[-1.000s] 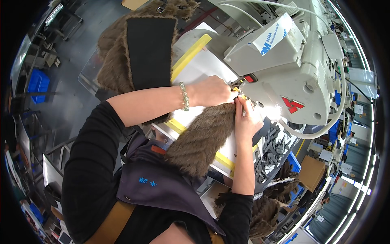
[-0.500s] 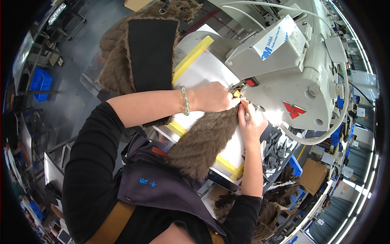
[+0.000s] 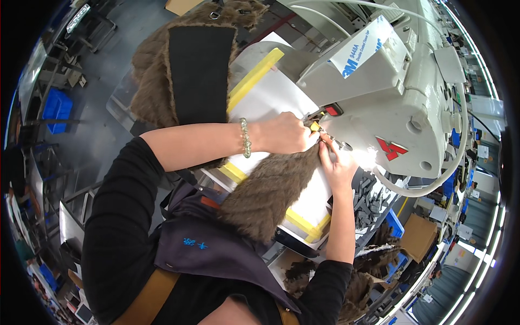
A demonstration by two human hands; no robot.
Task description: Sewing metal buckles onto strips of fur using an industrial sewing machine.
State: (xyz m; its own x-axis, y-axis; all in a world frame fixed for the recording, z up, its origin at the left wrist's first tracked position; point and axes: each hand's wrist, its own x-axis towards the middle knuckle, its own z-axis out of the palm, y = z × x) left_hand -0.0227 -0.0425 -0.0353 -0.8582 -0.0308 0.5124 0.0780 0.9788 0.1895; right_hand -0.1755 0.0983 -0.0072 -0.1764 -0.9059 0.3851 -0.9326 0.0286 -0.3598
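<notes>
Workshop rows of bins and benches curve around a white tabletop edged with yellow tape, where a white sewing machine stands. Both hands meet right at its needle area, presumably so the seam feeds straight. The left hand, wrist wearing a bead bracelet, closes its grip over the top end of a brown faux-fur strip, forearm reaching across level. The right hand lies flatter just beside it, fingers pressing the strip's edge, forearm rising from below. More fur with black backing lies beyond the left grip.
</notes>
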